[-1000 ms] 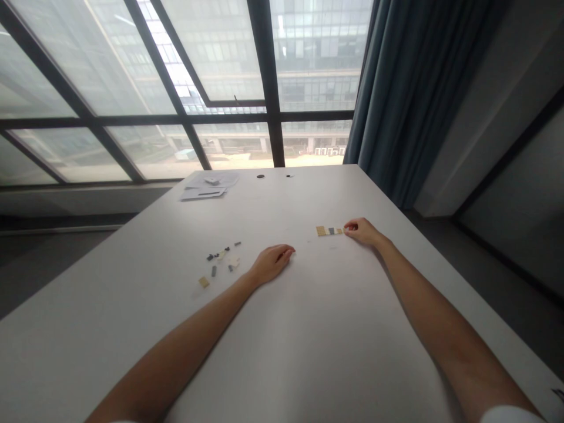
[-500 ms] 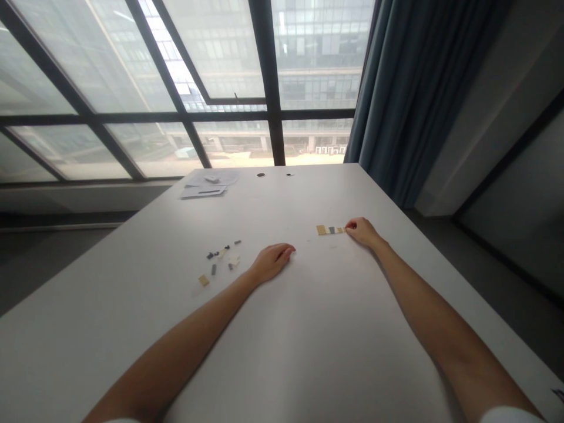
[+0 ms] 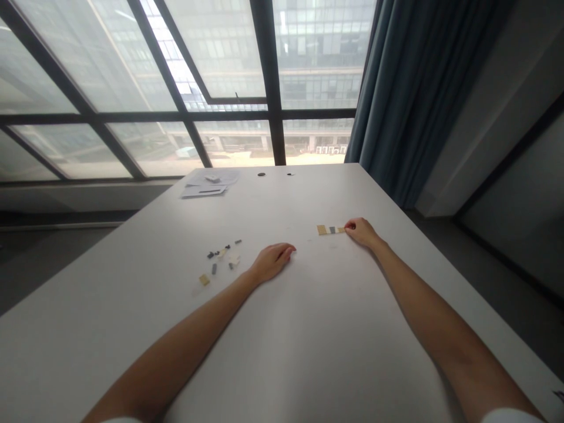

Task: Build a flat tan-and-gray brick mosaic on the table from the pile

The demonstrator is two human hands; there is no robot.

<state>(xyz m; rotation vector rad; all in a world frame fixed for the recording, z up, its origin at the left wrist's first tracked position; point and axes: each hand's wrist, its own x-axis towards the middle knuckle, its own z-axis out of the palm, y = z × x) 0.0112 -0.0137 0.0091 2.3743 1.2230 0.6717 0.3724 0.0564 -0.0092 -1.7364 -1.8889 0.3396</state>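
Two grips are at work over the white surface [image 3: 299, 335], the right grip [image 3: 360, 231] with thumb and fingertips brought close together at the three o'clock end of a short row of small yellow, white and grey pieces [image 3: 332, 230]; whether one is clasped between them is too small to make out. Almost nothing has changed over the last second: this grip has stayed at that end, the row lies as it did, and only the view has tipped slightly. That reads to me as fine handling in place, with nothing being fetched. At eight o'clock from there the left grip [image 3: 272, 262] rests just as before, its fingers gathered; I can't see whether they hold anything. Beyond it, at nine o'clock, loose pieces [image 3: 221, 254] lie scattered, dark grey and pale, with a tan piece [image 3: 204, 279] at their seven o'clock. Farther out, papers [image 3: 204, 191] lie toward eleven, the window [image 3: 238, 47] fills twelve, and a blue curtain [image 3: 396, 88] hangs at one.
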